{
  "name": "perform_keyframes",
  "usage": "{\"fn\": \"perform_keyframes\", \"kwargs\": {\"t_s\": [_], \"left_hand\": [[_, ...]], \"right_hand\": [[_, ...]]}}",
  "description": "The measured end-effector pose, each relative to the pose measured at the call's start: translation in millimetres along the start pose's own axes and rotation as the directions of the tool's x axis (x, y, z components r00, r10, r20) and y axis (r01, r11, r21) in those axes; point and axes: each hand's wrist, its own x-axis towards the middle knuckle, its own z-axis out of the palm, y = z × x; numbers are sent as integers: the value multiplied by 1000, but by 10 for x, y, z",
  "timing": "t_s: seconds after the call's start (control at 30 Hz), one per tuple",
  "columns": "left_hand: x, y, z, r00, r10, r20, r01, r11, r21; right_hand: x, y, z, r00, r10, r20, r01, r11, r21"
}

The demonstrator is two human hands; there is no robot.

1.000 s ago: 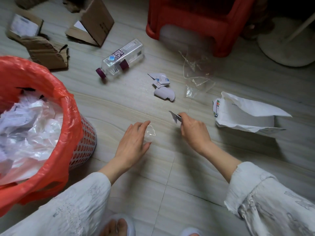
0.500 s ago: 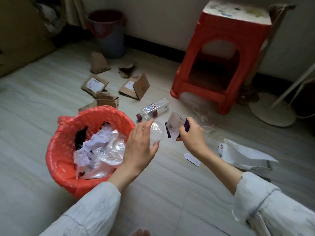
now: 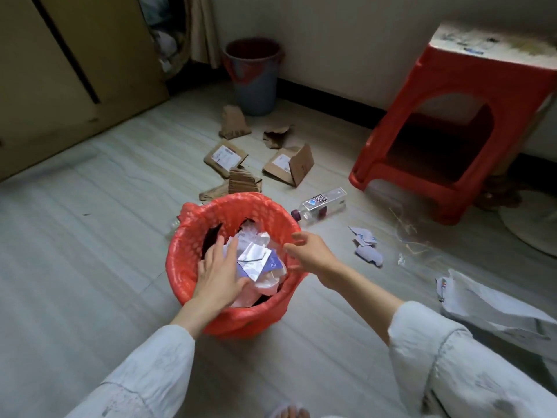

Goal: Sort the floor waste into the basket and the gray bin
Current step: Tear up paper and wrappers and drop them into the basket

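Pale tiled floor [image 3: 90, 236] lying strewn with waste | red-lined mesh basket [image 3: 187, 263] standing near centre, gray plastic bin [image 3: 254, 86] far by wall | left hand [image 3: 218, 276] reaching into basket, fingers straight, holding nothing | right hand [image 3: 310, 251] hovering over right rim, fingers loosely spread, holding nothing | white-and-blue torn wrapper [image 3: 256, 262] lying in basket | clear plastic bottle [image 3: 321, 205] lying right of basket.

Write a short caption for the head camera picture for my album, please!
Both hands, left hand and right hand, open over the red-lined basket, paper scraps left on floor.

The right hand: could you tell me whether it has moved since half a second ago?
Yes. The right hand has come left and down, from beside the plastic bottle to the basket rim, fingers now spread and empty.
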Motion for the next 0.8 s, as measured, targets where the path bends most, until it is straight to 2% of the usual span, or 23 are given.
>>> {"fn": "perform_keyframes", "kwargs": {"t_s": [0.13,0.27,0.37,0.5,0.63,0.73,0.8], "left_hand": [[-79,229,-87,984,169,-53,-173,980,-98],[-189,671,-249,915,384,-126,-402,899,-175],[-303,1047,-309,849,505,-152,-526,835,-161],[-352,1503,-132,805,593,-6,-589,797,-133],[-221,1867,197,788,585,193,-586,808,-60],[35,2022,584,765,563,312,-593,806,1],[264,2088,838,742,553,379,-614,787,55]], "right_hand": [[-241,-17,-334,998,53,23,-50,991,-126],[-673,-63,-771,999,41,13,-35,949,-314],[-963,-20,-1136,1000,2,-16,-9,908,-418],[-1202,289,-1638,991,-37,-128,-18,916,-401],[-1171,718,-2036,983,18,-183,-82,934,-347],[-868,1052,-2218,974,40,-223,-124,917,-379],[-598,1256,-2286,971,38,-237,-146,876,-459]]}}
